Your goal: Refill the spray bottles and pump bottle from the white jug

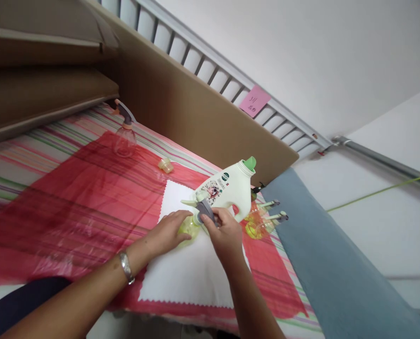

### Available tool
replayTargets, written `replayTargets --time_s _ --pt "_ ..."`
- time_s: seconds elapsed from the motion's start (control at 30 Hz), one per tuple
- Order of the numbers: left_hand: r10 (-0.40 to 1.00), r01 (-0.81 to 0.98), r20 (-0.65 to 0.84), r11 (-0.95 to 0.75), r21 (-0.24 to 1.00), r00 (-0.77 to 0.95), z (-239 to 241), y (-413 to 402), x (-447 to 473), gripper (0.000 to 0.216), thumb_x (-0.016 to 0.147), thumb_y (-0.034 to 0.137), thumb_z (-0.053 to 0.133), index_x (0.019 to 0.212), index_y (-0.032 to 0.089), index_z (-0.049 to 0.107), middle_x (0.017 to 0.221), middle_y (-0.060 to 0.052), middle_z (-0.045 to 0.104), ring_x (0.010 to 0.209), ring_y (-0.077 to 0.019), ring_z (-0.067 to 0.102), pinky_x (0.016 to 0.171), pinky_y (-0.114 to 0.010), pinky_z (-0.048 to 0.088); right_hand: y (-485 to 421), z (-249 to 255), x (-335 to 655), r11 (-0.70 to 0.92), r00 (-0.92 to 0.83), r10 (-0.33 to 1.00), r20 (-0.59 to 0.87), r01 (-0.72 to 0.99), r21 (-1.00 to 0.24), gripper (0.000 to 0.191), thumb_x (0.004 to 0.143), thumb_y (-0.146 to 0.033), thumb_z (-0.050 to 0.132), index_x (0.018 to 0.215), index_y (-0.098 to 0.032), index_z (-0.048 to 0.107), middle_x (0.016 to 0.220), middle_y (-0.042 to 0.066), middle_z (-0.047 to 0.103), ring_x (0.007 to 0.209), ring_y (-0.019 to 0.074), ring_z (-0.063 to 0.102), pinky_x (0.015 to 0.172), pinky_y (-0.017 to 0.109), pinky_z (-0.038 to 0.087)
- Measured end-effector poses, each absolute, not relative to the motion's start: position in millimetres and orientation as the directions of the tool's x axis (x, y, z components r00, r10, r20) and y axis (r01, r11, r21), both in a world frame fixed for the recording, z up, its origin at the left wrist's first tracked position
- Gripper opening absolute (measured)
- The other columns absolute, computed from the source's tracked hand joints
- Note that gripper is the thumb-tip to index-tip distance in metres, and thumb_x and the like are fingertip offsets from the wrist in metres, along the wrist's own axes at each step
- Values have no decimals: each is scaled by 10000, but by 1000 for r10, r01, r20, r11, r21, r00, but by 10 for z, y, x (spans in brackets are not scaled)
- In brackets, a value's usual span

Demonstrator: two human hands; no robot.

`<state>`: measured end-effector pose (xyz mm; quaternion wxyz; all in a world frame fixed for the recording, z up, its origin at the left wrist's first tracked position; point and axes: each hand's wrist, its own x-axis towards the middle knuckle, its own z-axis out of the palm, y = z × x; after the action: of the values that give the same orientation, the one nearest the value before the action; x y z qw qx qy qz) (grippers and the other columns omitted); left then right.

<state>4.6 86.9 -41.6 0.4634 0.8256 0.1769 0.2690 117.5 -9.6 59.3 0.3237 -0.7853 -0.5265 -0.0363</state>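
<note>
My left hand (167, 231) is wrapped round a small yellow-green spray bottle (187, 227) that rests on a white cloth (192, 273). My right hand (224, 233) grips the bottle's grey trigger head (205, 210), fingers closed on it. Just behind the hands a white detergent jug (231, 188) with a green cap leans on the cloth. I wear a metal watch on the left wrist (126, 267).
Two orange-yellow spray bottles (261, 221) lie right of the jug. A clear spray bottle (125, 136) and a small yellow cap (165, 165) sit further back on the red plastic sheet (72, 202). A cardboard wall (181, 108) stands behind, and a grey-blue padded board (322, 263) is to the right.
</note>
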Motion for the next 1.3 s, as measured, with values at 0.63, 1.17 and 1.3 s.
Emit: replayTargets --time_s 0.63,1.17,1.3 --pt "529 21 286 -499 866 799 -463 876 67 533 719 199 650 1220 234 474 1280 -80 528 1181 -250 470 1009 -418 359 -84 619 1268 -284 457 826 331 843 -456 216 765 -381 545 826 -189 625 740 23 641 665 165 551 600 266 401" --pt "549 9 273 -456 890 790 -464 875 50 530 693 194 674 1192 235 498 1238 -83 559 1160 -250 490 996 -417 364 -116 504 1284 -309 472 844 253 815 -490 200 760 -370 547 820 -192 614 708 18 639 702 182 580 613 269 419" --pt "599 -64 317 -404 912 735 -382 815 74 495 718 253 664 1180 214 491 1220 -94 558 1153 -240 489 995 -403 366 -99 507 1272 -295 463 851 249 813 -502 169 755 -356 551 783 -197 604 712 16 629 709 185 580 610 270 423"
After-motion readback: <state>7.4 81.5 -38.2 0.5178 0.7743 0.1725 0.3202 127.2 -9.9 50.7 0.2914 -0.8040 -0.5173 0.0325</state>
